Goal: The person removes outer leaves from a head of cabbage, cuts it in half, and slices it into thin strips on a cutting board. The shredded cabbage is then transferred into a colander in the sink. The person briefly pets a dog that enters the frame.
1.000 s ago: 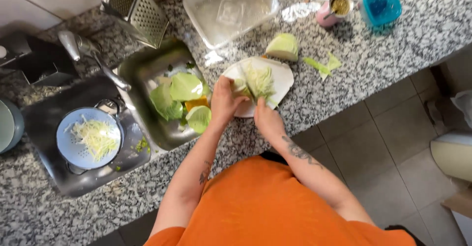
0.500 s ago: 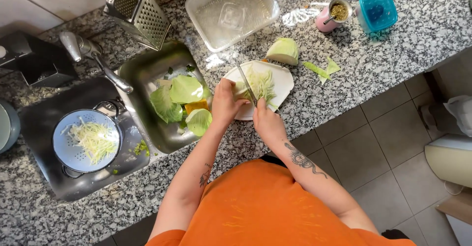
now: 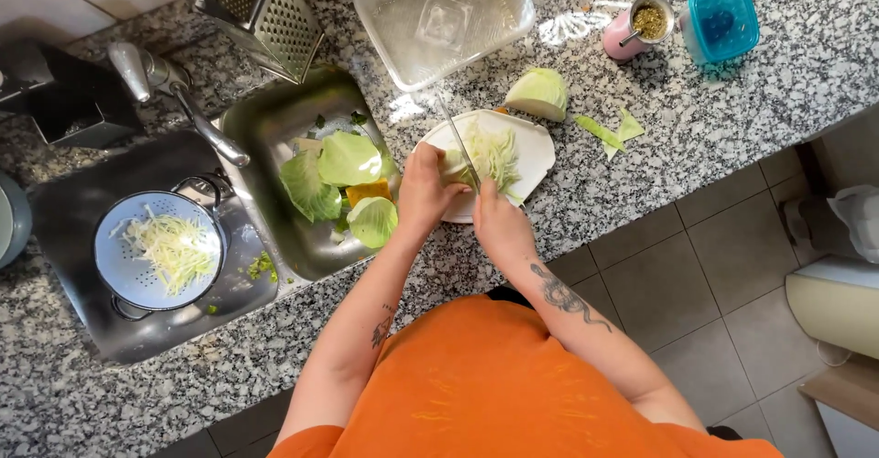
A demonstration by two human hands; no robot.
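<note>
Fingers, one knife, one board

Knife — bright polished metal, its blade running up past the right fingers. Board under the fingertips — smooth white plastic. Counter — speckled glossy granite. Sink left of the fingers — brushed steel.

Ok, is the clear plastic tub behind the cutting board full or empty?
Empty: the clear tub shows only its bare ribbed bottom, with no cabbage inside.
</note>
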